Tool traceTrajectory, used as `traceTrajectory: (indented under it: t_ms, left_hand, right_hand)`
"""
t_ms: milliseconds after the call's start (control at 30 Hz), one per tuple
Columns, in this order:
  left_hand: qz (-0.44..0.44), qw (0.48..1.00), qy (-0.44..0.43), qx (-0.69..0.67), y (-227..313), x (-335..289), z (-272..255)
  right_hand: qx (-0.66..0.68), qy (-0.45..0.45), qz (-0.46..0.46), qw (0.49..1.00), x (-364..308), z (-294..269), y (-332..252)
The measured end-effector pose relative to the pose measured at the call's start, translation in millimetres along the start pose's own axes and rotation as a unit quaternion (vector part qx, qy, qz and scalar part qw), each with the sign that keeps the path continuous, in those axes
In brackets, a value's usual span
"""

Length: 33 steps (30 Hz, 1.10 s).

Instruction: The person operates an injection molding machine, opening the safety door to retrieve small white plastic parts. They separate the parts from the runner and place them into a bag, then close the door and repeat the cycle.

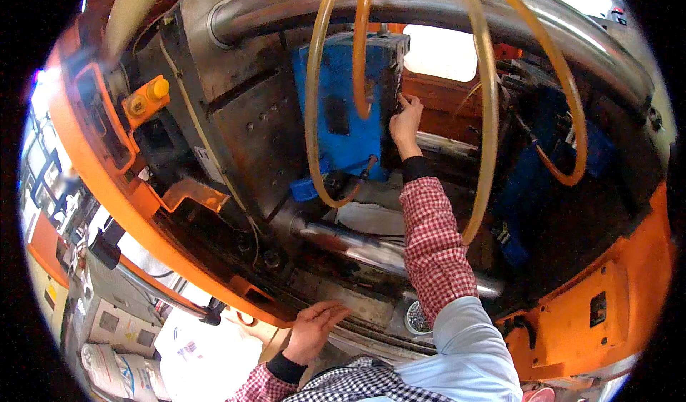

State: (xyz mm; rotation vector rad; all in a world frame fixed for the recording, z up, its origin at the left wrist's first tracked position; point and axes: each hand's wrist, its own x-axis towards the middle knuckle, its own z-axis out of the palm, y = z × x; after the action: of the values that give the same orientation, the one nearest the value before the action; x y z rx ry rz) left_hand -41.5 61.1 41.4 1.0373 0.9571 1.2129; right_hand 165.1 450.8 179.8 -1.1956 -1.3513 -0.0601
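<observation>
A blue mould block (344, 109) with a dark metal face stands inside the machine. My right hand (405, 125) reaches up to that face from the right, at the end of a red-checked sleeve. Its fingers are drawn together against the face; what they hold, if anything, is hidden. My left hand (313, 328) is low, close to the machine's front edge, its fingers stretched out and nothing in it. A small round tub (416, 319) of shiny bits sits beside my right sleeve.
Yellowish hoses (488, 116) loop down around my right arm. Thick steel bars (343, 237) cross above and below the mould. An orange door frame (153, 220) curves along the left, with a yellow button box (146, 102). White sacks (118, 373) lie at lower left.
</observation>
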Motion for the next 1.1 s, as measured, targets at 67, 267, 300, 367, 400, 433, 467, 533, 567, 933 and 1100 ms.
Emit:
traceTrajectory:
  t_ms: [67, 267, 300, 367, 400, 433, 467, 533, 567, 933, 1100]
  left_hand:
    - [-0.117, 0.985, 0.028, -0.124, 23.3, -0.4, 15.5]
    - [-0.143, 0.989, 0.005, -0.020, 25.6, 2.1, 25.8]
    - [-0.125, 0.992, 0.015, -0.021, 24.4, 1.4, 22.6]
    - [-0.089, 0.995, 0.018, -0.030, 20.9, 3.5, 23.7]
    - [-0.084, 0.994, 0.028, -0.057, 22.1, 4.9, 26.0]
    - [-0.079, 0.992, 0.055, -0.086, 26.5, 3.5, 23.5]
    - [-0.072, 0.988, 0.080, -0.115, 29.9, 2.4, 20.8]
    - [-0.085, 0.983, 0.087, -0.141, 35.2, 4.1, 24.6]
    - [-0.095, 0.980, 0.089, -0.153, 37.2, 5.4, 26.7]
    - [-0.124, 0.983, 0.023, -0.130, 37.4, 18.4, 34.4]
    - [-0.135, 0.987, 0.032, -0.086, 34.0, 6.6, 24.1]
  right_hand:
    - [0.019, -0.033, 0.004, 0.999, 0.8, -0.8, 5.8]
    - [0.094, -0.022, 0.103, 0.990, 3.5, -20.9, 8.3]
    - [0.124, -0.021, 0.120, 0.985, -6.7, -37.0, -18.4]
    - [-0.057, 0.026, 0.013, 0.998, -36.2, -73.7, -46.2]
    - [-0.008, 0.075, -0.061, 0.995, -65.1, -75.9, -45.6]
    - [0.135, -0.038, -0.079, 0.987, -100.0, -94.9, -76.8]
    - [0.185, -0.175, -0.149, 0.955, -134.7, -116.8, -100.8]
    - [0.228, -0.400, -0.134, 0.877, -194.3, -160.6, -128.1]
    - [0.234, -0.459, -0.154, 0.843, -213.7, -170.1, -128.7]
    - [0.159, -0.219, -0.122, 0.955, -210.9, -165.6, -95.3]
    - [0.140, 0.046, 0.037, 0.988, -105.0, -89.0, -47.1]
